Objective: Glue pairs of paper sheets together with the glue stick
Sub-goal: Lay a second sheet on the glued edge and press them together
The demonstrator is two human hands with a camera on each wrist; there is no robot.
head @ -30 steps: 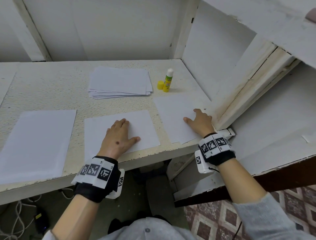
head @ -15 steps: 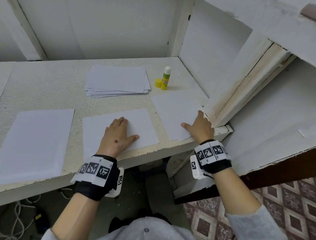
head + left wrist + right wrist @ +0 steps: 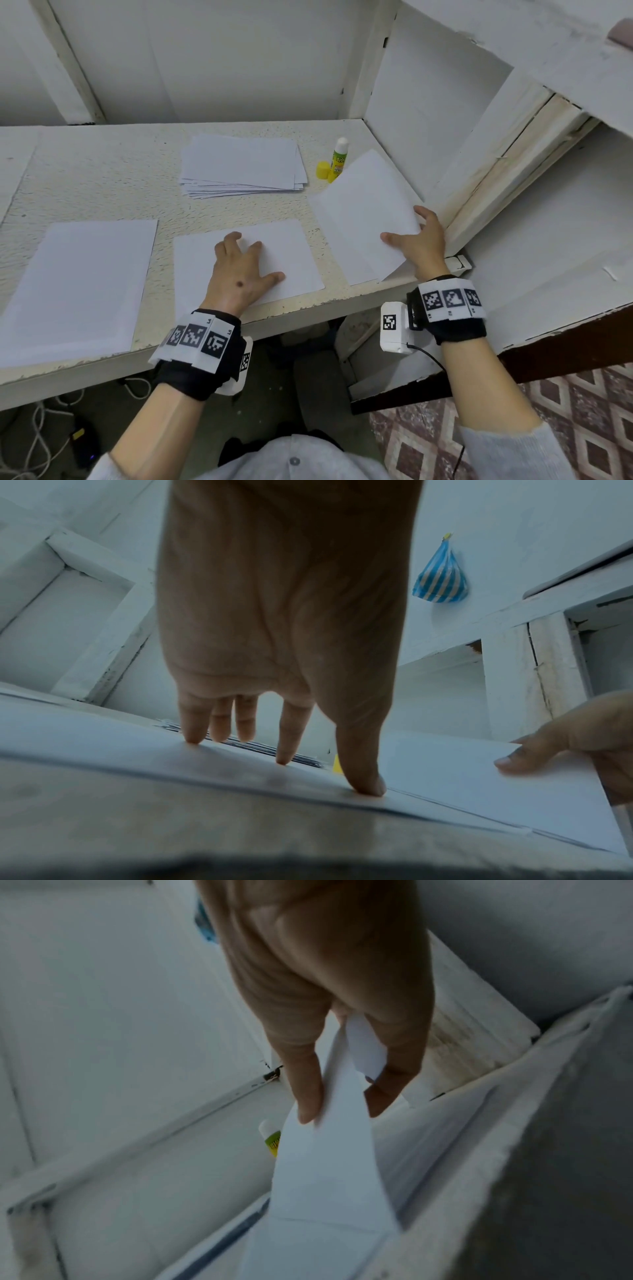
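In right hand (image 3: 423, 240): sheet (image 3: 363, 219) tilted, long axis away.

Head cam sits high, looks fwd and down over the white shelf (image 3: 85, 178), wide enough to take in both wrists and the floor below. Left wrist cam sits low, just above the shelf edge, close behind the left hand (image 3: 284, 601), facing the back wall. Right wrist cam looks along the right hand (image 3: 329, 988) from v. close, tilted toward the shelf's back corner. All three share the glue stick (image 3: 339, 156) area; the left wrist view also catches the right hand's fingers (image 3: 534, 753).
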